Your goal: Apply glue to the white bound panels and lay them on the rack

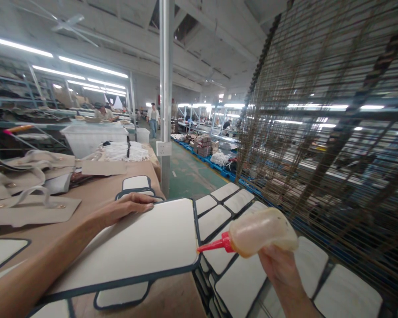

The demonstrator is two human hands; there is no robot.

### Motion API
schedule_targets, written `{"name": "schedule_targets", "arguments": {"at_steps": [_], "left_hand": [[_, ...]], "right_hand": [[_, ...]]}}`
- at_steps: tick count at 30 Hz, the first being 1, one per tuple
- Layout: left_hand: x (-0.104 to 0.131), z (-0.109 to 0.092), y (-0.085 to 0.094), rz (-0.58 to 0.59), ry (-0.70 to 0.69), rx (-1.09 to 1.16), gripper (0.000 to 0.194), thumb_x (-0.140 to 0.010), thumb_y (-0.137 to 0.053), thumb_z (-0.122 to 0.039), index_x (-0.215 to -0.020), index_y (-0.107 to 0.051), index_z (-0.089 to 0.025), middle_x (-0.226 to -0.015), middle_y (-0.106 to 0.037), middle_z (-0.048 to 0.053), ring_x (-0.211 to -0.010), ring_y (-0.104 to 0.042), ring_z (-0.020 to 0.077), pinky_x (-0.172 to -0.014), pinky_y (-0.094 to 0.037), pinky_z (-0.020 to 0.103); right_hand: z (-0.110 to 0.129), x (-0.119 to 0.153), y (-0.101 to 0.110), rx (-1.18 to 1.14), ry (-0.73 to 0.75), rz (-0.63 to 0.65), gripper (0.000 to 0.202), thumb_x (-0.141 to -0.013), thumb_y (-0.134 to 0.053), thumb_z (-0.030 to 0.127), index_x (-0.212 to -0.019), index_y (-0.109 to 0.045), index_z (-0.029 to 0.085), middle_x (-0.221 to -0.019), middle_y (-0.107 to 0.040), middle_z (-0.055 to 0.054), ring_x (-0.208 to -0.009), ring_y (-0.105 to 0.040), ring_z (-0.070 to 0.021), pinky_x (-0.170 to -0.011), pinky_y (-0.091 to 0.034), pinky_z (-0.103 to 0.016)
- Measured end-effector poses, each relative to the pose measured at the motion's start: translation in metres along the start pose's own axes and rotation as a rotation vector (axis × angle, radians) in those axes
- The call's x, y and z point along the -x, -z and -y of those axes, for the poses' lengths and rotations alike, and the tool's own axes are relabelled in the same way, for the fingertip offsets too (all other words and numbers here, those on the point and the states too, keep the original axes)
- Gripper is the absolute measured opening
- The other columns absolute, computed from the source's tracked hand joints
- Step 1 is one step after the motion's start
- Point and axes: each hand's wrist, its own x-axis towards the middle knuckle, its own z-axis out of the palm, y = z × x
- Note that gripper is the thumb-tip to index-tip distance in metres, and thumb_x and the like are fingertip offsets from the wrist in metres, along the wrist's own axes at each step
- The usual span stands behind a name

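Observation:
A large cream panel with a dark blue edge (146,243) lies tilted over the brown table covering. My left hand (129,207) rests on the panel's far edge, its fingers together and bent over the rim. In my right hand (280,265) is a translucent squeeze bottle (263,232) with amber liquid inside, held on its side. The bottle's red nozzle points left, and its tip meets the panel's right edge near the rounded corner. Part of my right hand's fingers is hidden behind the bottle.
More cream panels (242,282) lie at the right, beside a tall wire rack (318,132). Bag pieces with handles (36,207) cover the left of the table (172,291). A metal post (166,88) rises behind it. One person (153,119) stands in the aisle.

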Motion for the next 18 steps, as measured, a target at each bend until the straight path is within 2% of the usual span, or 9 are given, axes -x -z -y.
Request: {"name": "schedule_targets", "arguments": {"at_steps": [10, 15, 18], "left_hand": [[-0.014, 0.022, 0.011, -0.077, -0.046, 0.084, 0.039, -0.072, -0.071, -0.033, -0.107, -0.070, -0.016, -0.085, -0.075, 0.005, -0.068, -0.068, 0.0213, -0.057, -0.050, 0.024], [-0.024, 0.032, 0.008, -0.235, -0.047, 0.166, 0.043, -0.059, -0.081, -0.033, -0.097, -0.072, -0.014, -0.075, -0.074, 0.006, -0.061, -0.066, 0.0192, -0.054, -0.050, 0.024], [-0.029, 0.038, 0.004, -0.259, -0.065, 0.210, 0.044, -0.057, -0.082, -0.034, -0.095, -0.072, -0.015, -0.078, -0.074, 0.007, -0.062, -0.066, 0.0197, -0.055, -0.051, 0.025]], "right_hand": [[-0.005, 0.011, -0.020, 0.015, 0.124, -0.279, 0.069, -0.058, -0.081, 0.028, -0.122, -0.056, 0.026, -0.090, -0.072, -0.005, -0.072, -0.068, -0.0206, -0.066, -0.056, -0.030], [-0.009, 0.007, -0.027, 0.025, 0.214, -0.309, 0.054, -0.062, -0.079, 0.025, -0.113, -0.061, 0.025, -0.092, -0.071, -0.002, -0.076, -0.067, -0.0168, -0.072, -0.054, -0.026], [-0.009, 0.001, -0.031, 0.051, 0.283, -0.320, 0.046, -0.064, -0.077, 0.023, -0.108, -0.063, 0.024, -0.090, -0.071, -0.001, -0.079, -0.067, -0.0174, -0.075, -0.054, -0.028]]}}
